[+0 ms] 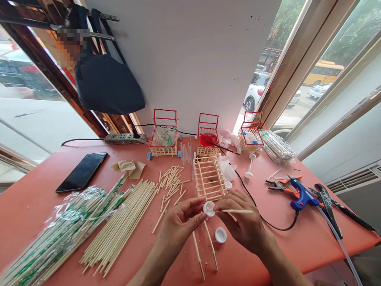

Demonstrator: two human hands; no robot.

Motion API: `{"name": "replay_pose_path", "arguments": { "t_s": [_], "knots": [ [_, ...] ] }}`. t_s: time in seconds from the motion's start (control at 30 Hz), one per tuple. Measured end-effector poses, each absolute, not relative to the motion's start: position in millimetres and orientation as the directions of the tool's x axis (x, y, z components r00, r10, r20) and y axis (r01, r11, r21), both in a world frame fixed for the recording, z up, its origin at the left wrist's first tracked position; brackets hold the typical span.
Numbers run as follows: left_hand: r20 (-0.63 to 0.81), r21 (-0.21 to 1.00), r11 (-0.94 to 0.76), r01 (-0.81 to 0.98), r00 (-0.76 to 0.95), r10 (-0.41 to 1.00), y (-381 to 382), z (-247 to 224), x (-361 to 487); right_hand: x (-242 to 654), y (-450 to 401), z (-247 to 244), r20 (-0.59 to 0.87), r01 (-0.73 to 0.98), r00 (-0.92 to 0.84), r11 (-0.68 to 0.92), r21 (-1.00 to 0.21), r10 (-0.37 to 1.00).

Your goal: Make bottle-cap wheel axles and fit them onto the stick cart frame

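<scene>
The head view shows a smooth, salmon-red tabletop [244, 254] against a plain pale wall [190, 59], with glass windows on both sides. Near the middle of its front edge, the left hand [186, 216] pinches a round white plastic cap [209, 208]; the right hand [242, 218] grips a slim wooden stick [236, 211] that reaches the cap. Beyond them lies a slatted wooden frame [210, 178]. Green print on the crinkled clear wrapper [74, 210] near the left corner is unreadable.
</scene>
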State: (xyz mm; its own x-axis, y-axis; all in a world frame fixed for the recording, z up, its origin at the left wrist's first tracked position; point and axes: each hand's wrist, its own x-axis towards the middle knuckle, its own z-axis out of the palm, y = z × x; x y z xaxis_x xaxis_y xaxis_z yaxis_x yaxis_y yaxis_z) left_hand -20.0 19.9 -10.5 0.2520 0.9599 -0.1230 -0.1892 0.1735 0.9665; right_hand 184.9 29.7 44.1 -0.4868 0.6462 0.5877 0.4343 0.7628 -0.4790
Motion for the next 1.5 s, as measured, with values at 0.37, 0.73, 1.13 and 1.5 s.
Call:
{"name": "replay_pose_path", "arguments": {
  "t_s": [0.37,0.73,1.13,1.5],
  "knots": [
    [-0.113,0.966,0.164,-0.2,0.243,0.963,19,-4,-18,185,31,46,0.595,0.451,-0.471,0.758,-0.471,0.651],
    [-0.131,0.967,0.16,-0.196,0.152,0.98,18,-6,-18,194,31,37,0.516,0.3,-0.101,0.52,-0.8,0.851],
    [0.089,0.992,-0.065,0.112,-0.224,0.971,18,7,-34,197,42,30,0.356,-0.044,0.015,0.356,-0.933,0.934],
    [0.204,0.976,-0.218,-0.014,-0.298,0.932,24,17,-49,189,38,30,0.321,0.002,0.011,0.321,-0.947,0.947]
  ]
}}
